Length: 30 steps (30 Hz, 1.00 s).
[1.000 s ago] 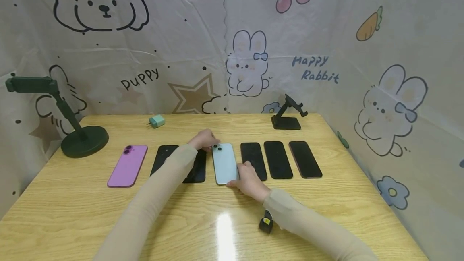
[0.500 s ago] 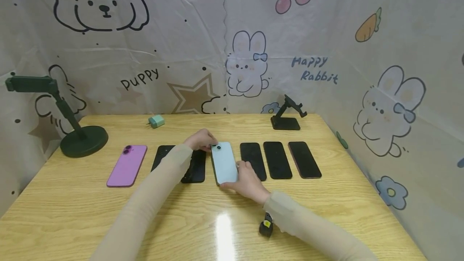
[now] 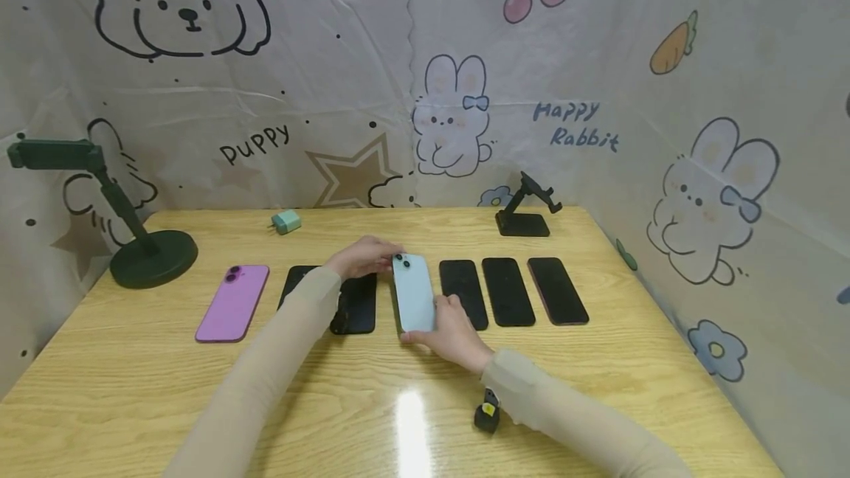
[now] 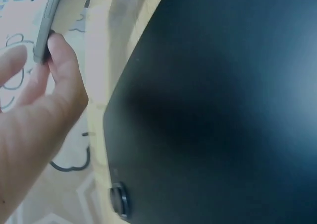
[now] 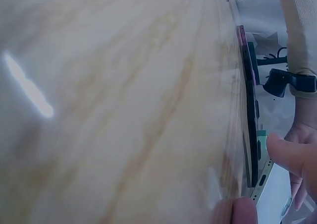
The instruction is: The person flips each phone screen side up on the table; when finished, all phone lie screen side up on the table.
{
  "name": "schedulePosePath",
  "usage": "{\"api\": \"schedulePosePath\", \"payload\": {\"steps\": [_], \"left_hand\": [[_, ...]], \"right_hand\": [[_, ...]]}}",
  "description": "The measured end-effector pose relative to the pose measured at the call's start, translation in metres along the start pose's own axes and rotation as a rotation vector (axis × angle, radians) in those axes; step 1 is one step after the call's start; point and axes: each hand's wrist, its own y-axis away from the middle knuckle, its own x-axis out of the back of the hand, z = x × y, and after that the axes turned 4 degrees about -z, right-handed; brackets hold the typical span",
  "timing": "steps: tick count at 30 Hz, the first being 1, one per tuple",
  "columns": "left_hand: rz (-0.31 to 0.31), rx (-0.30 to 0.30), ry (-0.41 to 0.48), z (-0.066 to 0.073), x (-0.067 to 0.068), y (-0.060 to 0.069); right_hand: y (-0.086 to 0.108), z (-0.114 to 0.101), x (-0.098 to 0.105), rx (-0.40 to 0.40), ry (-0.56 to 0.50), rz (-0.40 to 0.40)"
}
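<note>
A light blue smartphone (image 3: pixel 415 293) with two camera lenses is tilted back up, its top edge off the table and its lower end low near the wood. My left hand (image 3: pixel 364 257) pinches its upper left corner; in the left wrist view thumb and finger close on the phone's edge (image 4: pixel 48 23). At the lower end my right hand (image 3: pixel 457 330) grips the phone, thumb across the bottom edge. In the right wrist view the phone's port edge (image 5: pixel 262 180) sits between thumb and finger. Under my left forearm lie two dark phones, partly hidden, one of them this black phone (image 3: pixel 361 305).
A pink phone (image 3: pixel 232 304) lies at left. Right of my hands lie a dark phone (image 3: pixel 467 282), a black phone (image 3: pixel 508 292) and another phone (image 3: pixel 558 291). A green stand (image 3: pixel 151 260), charger plug (image 3: pixel 287 222) and black phone holder (image 3: pixel 523 224) stand farther back.
The light blue phone's top end has risen off the table, lifted by my left hand. My right thumb has slid left along its bottom edge.
</note>
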Motion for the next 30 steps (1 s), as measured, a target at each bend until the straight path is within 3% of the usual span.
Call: {"api": "schedulePosePath", "payload": {"steps": [4,7,15,30], "left_hand": [[-0.069,-0.009,0.168,-0.004,0.003,0.0],[-0.13,-0.029,0.231,-0.005,0.006,0.002],[-0.179,-0.072,0.205,-0.006,0.009,0.005],[-0.142,-0.12,0.162,-0.005,-0.002,0.0]], "right_hand": [[0.001,-0.001,0.0,-0.003,0.0,0.001],[0.002,-0.001,0.0,-0.007,0.023,0.014],[0.0,-0.003,0.001,0.009,0.016,0.037],[-0.002,-0.003,0.002,0.007,-0.013,0.041]]}}
